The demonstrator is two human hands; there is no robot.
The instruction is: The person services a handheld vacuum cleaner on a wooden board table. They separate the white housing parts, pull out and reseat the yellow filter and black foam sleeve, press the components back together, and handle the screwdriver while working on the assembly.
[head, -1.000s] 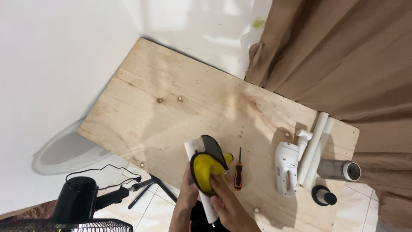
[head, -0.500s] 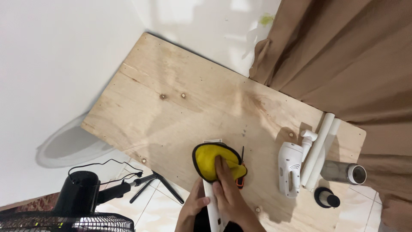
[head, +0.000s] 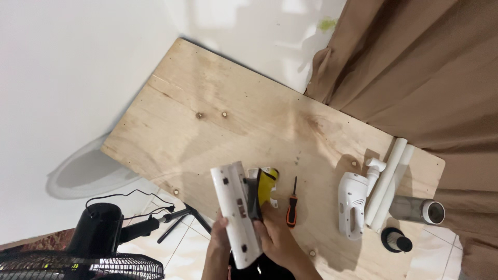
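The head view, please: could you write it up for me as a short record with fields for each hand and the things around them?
left hand: grips the lower left edge of the white flat plastic vacuum-head part with yellow and black underside
right hand: grips the same part's right edge
surface: pale plywood board
beside the hands: small screwdriver with orange and black handle, lying flat
further right: white handheld vacuum body, white plastic tubes, grey metal cylinder, black round filter
lower left: black standing fan
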